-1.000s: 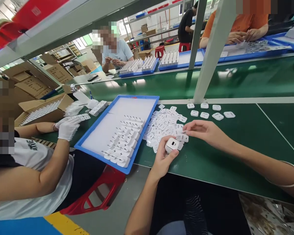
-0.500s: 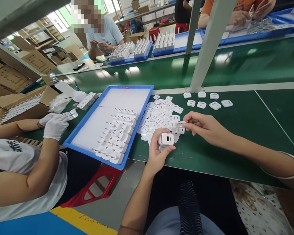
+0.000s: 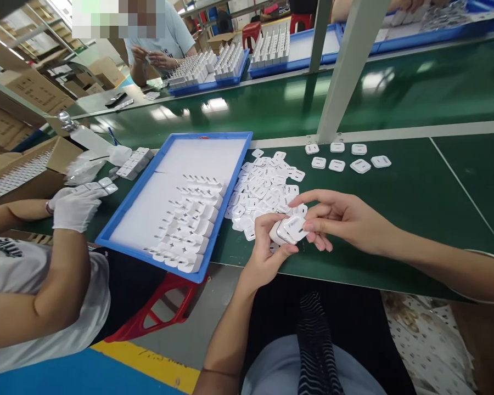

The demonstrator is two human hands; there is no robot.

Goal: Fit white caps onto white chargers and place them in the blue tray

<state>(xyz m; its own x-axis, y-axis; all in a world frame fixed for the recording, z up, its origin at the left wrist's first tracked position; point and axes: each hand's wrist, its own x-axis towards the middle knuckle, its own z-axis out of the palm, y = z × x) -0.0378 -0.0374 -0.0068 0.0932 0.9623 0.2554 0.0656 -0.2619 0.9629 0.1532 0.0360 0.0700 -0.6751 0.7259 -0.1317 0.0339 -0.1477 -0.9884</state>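
My left hand (image 3: 263,252) is closed around a small white charger (image 3: 276,232), held over the front edge of the green table. Thumb and fingers of my right hand (image 3: 346,222) pinch a thin white cover plate (image 3: 293,227) with a dark slot. That plate is tilted against the charger's face and hides most of it; whether it is seated I cannot tell. Just beyond my hands lies a loose pile of similar white plates (image 3: 261,186). To the left, a blue tray (image 3: 209,135) holds rows of white chargers (image 3: 191,227) with their pins up.
Two short rows of white plates (image 3: 337,165) lie farther back on the right. A metal post (image 3: 346,82) rises behind them. On the left, a co-worker's gloved hand (image 3: 74,211) is near small white blocks (image 3: 107,185) and an open carton (image 3: 61,159). Another person sits across the green belt (image 3: 271,101).
My right hand has brought the plate left and down onto the charger's face, which showed its slot before. My left hand has tilted the charger. The whole view has shifted slightly.
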